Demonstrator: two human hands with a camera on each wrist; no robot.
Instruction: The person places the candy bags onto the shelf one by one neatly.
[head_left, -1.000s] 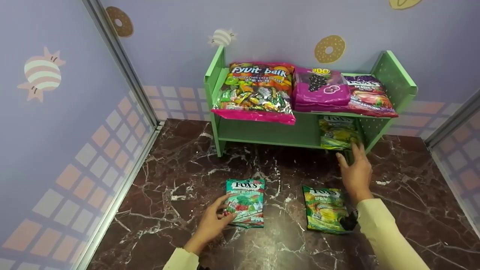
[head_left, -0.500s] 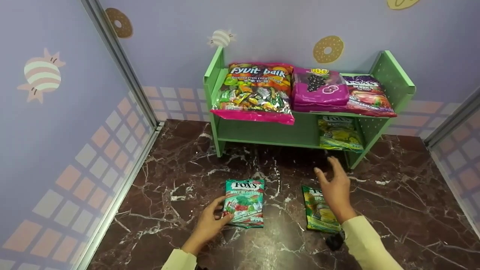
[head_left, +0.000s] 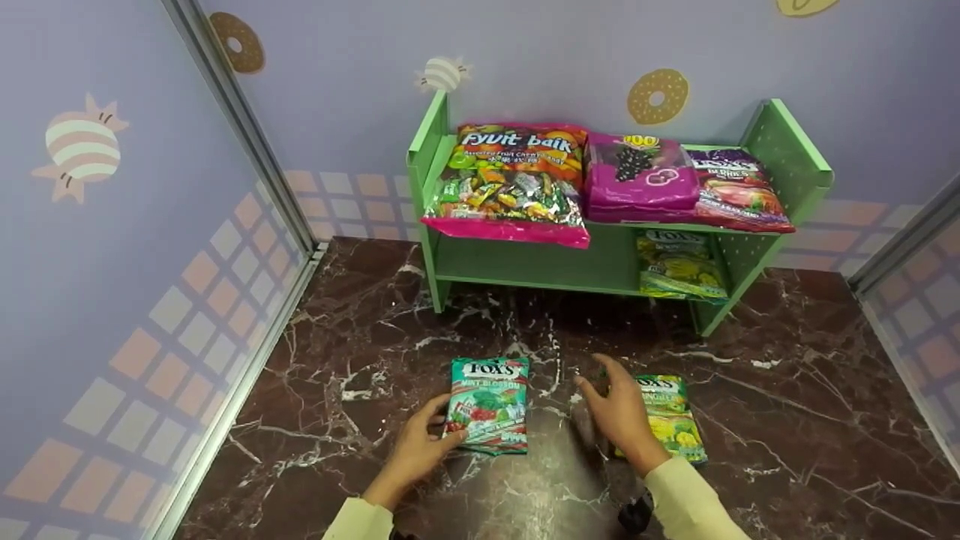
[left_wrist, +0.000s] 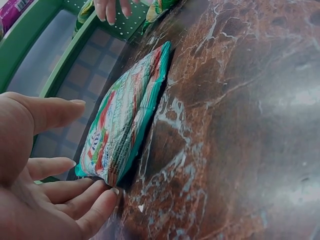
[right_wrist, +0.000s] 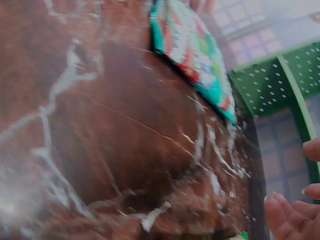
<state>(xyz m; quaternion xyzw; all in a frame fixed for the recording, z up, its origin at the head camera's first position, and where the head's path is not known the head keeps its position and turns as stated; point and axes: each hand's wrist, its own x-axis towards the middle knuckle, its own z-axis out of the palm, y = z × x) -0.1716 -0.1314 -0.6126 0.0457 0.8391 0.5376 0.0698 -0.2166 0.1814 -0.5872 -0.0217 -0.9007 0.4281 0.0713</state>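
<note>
A teal FOX'S Mint Blossom candy bag lies flat on the dark marbled surface. At its left edge is my left hand, fingers spread; in the left wrist view the fingertips reach the bag's end while the thumb stands apart from it. My right hand hovers, fingers loosely extended and holding nothing, between that bag and a yellow-green FOX'S candy bag, part of which it hides. A similar yellow-green FOX'S bag sits at the right end of the lower shelf.
Behind the loose bags stands a green two-tier shelf. Its top tier carries a large Fyvit Baik candy bag, a purple bag and a FOX'S Berries bag. Patterned wall panels enclose the back and sides.
My right hand has moved from the yellow-green bag on the lower shelf back toward me and left, passing over the loose yellow-green bag. My left hand stays by the Mint Blossom bag.
</note>
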